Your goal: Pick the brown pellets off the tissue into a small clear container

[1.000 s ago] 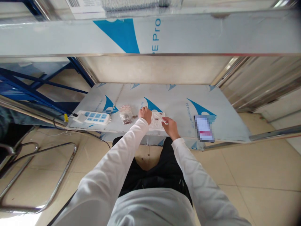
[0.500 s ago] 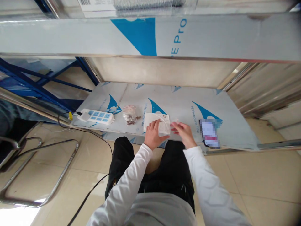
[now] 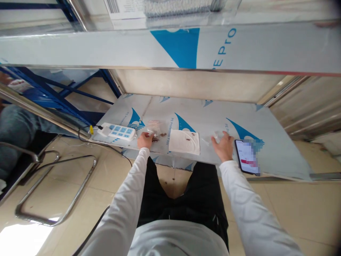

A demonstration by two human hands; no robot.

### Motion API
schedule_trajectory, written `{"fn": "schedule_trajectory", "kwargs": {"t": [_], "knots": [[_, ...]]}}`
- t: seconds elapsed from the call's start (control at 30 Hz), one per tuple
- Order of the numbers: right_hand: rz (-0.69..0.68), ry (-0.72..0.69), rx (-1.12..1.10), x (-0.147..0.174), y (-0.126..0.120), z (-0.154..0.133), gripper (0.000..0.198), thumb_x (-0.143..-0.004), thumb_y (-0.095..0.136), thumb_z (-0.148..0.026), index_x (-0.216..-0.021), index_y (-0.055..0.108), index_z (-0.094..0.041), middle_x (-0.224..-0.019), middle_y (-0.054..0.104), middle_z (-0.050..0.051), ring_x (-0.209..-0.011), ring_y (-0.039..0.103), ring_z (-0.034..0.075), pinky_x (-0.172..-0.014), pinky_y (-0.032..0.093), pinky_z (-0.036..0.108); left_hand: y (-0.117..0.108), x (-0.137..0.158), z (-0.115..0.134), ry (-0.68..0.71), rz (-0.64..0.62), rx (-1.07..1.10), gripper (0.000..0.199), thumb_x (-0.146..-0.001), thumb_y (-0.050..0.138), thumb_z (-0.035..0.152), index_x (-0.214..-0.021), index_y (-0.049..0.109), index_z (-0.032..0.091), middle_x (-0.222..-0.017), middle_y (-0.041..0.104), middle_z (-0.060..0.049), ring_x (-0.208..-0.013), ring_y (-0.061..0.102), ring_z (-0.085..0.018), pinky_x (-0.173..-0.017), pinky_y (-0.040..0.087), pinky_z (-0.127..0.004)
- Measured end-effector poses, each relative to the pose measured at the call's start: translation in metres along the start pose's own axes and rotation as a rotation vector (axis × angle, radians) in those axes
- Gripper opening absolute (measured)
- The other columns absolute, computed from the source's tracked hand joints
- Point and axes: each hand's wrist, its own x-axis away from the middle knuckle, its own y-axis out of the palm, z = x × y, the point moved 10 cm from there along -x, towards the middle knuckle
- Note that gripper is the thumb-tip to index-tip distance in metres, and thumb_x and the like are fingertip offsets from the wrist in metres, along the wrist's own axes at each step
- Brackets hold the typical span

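At the left, my left hand has its fingers bent together at the near edge of a clear plastic bag of small brown pieces, seemingly pinching it. A white cloth lies flat between my hands, two small dark reddish-brown pieces on it. My right hand is over the shelf right of the cloth, thumb and fingers spread. Small crumpled bits of clear plastic lie by its fingertips; whether it touches them is unclear.
A white power strip with a black cord lies at the left. On the right is a phone, its screen partly blurred. An upper shelf edge crosses in front. A metal-framed chair and a seated person's leg are at the left.
My left hand has left the cloth and moved left to the plastic bag. My right hand has moved right, away from the cloth, and its fingers have spread. The view has shifted slightly.
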Motion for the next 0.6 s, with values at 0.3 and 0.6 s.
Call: {"fn": "schedule_trajectory", "kwargs": {"t": [0.3,0.6], "knots": [[0.029,-0.218,-0.127,0.057,0.013,-0.034,0.049,-0.081,0.052,-0.035,-0.125,0.054,-0.014,-0.116,0.057,0.018,-0.096,0.059,0.029,-0.088,0.049,0.046,-0.025,0.006,0.015,0.093,0.120,0.152,0.014,-0.073,0.070,0.030,-0.077,0.059,0.021,-0.097,0.068,-0.008,-0.104,0.063,-0.028,-0.098,0.044,-0.042],[-0.315,-0.308,-0.621,0.094,0.036,-0.148,0.044,-0.087,0.056,-0.044,-0.120,0.061,-0.015,-0.107,0.070,0.015,-0.083,0.066,0.023,-0.074,0.055,0.036,-0.050,0.042,0.039,0.163,0.019,0.631,0.028,-0.076,0.067,0.041,-0.086,0.050,0.021,-0.082,0.070,-0.004,-0.082,0.070,-0.019,-0.082,0.054,-0.035]]}}
